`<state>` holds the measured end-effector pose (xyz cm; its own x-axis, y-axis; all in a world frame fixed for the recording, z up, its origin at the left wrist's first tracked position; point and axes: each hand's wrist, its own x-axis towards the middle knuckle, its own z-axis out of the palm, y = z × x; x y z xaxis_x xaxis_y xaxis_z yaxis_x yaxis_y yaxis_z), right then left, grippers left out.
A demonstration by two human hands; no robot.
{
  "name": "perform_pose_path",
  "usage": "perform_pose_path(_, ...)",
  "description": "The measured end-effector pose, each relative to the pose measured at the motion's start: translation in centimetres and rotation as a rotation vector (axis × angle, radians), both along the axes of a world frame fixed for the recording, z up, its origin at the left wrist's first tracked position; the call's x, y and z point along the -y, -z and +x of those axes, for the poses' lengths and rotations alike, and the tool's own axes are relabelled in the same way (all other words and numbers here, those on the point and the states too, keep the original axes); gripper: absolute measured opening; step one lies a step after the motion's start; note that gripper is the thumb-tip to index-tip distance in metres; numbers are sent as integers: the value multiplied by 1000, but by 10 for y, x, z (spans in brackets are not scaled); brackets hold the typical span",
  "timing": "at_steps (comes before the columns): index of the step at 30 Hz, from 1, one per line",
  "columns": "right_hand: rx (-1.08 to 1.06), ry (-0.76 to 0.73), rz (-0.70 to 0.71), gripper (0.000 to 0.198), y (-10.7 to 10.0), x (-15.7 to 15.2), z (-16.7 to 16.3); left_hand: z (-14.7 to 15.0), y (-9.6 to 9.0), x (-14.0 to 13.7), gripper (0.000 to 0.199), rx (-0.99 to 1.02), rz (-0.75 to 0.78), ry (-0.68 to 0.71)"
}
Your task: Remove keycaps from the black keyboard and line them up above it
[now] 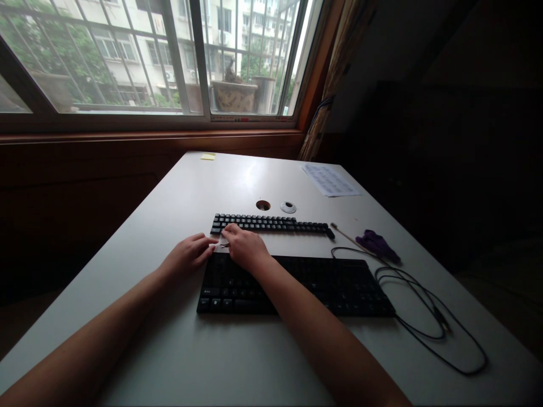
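Observation:
Rows of loose black keycaps [271, 224] stand on the desk behind a black keyboard [331, 285]. Over the left end of their front row, my right hand [246, 247] has its fingers drawn together, the tips touching the keycaps. Whatever is between those tips is hidden. My left hand [190, 252] rests on the desk just to the left, with thumb and forefinger apart and nothing visible in them. Between both hands lies a small thin metal-looking piece [224, 245], too small to name. My right forearm crosses above the keyboard and covers part of its keys.
The keyboard's cable [460, 370] loops over the desk [161, 350] at right. Nearby are a purple cloth [375, 244] and a thin stick [345, 233]. Farther back are a cable hole [263, 206], its round cover [288, 207], printed paper [331, 180] and a yellow note [207, 156].

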<state>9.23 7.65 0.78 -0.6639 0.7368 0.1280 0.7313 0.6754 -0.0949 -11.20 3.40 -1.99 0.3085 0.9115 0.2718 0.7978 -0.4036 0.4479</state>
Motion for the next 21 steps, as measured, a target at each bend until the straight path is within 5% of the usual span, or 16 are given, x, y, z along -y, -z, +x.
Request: perform_pose_path(21,19,-9,-18,43,-1,-1,0,2,-1,1,32,-14,-6,1)
